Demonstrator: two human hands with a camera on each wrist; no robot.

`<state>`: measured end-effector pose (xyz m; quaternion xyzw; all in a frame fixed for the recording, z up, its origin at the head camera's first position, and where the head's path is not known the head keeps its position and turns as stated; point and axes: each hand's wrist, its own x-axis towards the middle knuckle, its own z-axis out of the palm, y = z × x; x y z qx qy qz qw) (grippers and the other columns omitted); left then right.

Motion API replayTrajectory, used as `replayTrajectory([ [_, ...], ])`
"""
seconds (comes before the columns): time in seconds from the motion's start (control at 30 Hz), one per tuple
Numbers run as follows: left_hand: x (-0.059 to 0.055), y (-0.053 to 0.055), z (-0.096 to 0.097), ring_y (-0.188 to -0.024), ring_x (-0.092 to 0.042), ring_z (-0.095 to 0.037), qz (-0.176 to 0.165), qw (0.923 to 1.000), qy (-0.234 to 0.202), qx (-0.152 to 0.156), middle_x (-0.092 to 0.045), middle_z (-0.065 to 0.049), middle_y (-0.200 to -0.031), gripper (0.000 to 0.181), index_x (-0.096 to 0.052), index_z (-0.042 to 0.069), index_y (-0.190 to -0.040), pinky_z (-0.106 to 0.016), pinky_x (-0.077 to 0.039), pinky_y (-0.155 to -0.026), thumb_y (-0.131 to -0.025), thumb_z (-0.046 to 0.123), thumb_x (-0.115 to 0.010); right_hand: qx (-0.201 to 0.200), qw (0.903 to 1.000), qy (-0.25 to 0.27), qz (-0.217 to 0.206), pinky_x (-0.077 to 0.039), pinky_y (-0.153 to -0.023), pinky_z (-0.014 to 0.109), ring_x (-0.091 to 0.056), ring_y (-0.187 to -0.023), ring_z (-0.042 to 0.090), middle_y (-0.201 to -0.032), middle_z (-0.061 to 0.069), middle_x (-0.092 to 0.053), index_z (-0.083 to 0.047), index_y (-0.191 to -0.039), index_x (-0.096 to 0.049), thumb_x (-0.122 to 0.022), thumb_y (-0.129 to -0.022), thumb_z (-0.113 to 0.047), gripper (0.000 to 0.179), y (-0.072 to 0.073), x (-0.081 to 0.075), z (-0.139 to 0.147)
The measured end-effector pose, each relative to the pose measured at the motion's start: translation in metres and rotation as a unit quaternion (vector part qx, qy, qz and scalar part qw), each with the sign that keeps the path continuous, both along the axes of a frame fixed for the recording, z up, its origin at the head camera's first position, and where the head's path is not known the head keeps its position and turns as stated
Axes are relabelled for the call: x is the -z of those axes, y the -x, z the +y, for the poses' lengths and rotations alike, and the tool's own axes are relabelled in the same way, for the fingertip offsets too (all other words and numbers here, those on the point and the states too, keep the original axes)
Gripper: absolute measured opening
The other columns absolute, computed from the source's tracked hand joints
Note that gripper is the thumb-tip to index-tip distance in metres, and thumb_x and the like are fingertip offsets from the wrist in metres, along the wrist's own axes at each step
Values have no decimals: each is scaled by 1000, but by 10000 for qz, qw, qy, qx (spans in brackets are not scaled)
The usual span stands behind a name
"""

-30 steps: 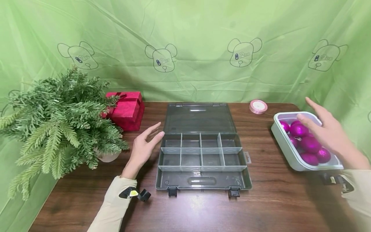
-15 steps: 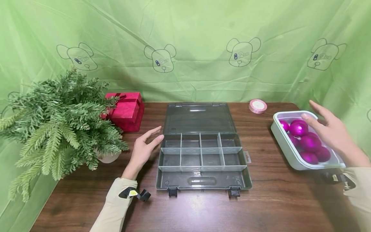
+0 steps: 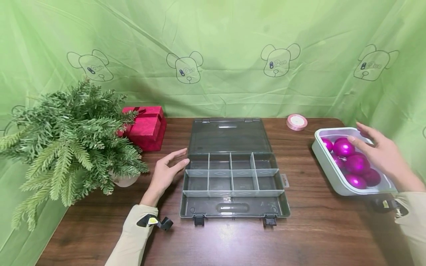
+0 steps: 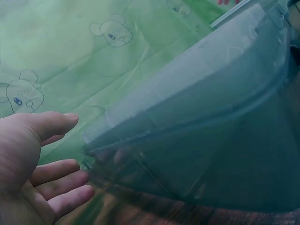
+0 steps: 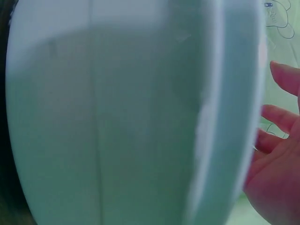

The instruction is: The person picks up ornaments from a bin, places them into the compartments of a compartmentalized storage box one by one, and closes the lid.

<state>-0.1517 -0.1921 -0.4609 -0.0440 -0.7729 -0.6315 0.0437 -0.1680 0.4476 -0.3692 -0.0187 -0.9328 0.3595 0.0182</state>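
Note:
A dark translucent compartment box (image 3: 199, 205) lies on the wooden table, its lid (image 3: 229, 138) folded back and its divided compartments holding nothing. My left hand (image 3: 165, 175) is at the box's left side, close to the hinge, fingers loosely extended. In the left wrist view that hand (image 4: 35, 164) shows thumb and fingers apart beside the box wall (image 4: 211, 140), holding nothing. A pale plastic tub (image 3: 327, 173) at right holds several shiny magenta bauble ornaments (image 3: 357, 163). Over the tub's right side is my right hand (image 3: 382, 155), fingers relaxed; whether it touches the rim is unclear.
An artificial fir tree (image 3: 83, 136) spreads over the table's left side. Behind it sits a red gift box (image 3: 151, 127). A roll of pink ribbon (image 3: 297, 122) lies at the back right. Green printed cloth (image 3: 226, 44) hangs behind the table.
My right hand has lowered slightly towards the tub, its index finger dropping. The left hand has shifted down a little beside the compartment box. The baubles appear to have settled slightly.

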Motion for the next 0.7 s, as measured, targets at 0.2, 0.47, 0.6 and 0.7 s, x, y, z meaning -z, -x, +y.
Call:
replayTrajectory([
  [0.2,6,0,-1,-126,-66,-32,-112,9998,-116,121,-68,-15,-140,47,-68,1,-140,-22,-58,-94,-97,17,-82,-36,9998,-214,-25,-15,-114,83,-28,-144,65,-165,31,-30,-18,-170,-21,-58,-108,-49,78,3,7,5],
  [0.47,12,0,-4,-120,-70,-24,-297,9991,-269,119,-69,-14,-138,42,-71,3,-136,-24,-59,-93,-97,14,-81,-33,9988,-475,-137,-27,-101,85,-31,-136,73,-155,44,-35,-7,-166,-31,-63,-106,-47,78,3,11,9],
  [0.6,14,1,-5,-114,-72,-16,-319,9987,-363,132,-70,-13,-136,40,-73,3,-134,-26,-60,-93,-96,11,-81,-74,9980,-617,-77,-34,-98,78,-37,-130,74,-146,47,-41,-2,-162,-38,-65,-106,-43,74,5,16,11],
  [0.7,14,0,-5,-111,-73,-13,-296,9988,-346,166,-71,-12,-135,38,-74,5,-133,-26,-59,-93,-96,12,-82,-118,9971,-747,31,-37,-94,73,-41,-127,73,-142,46,-46,0,-157,-45,-67,-105,-40,69,6,19,12],
])
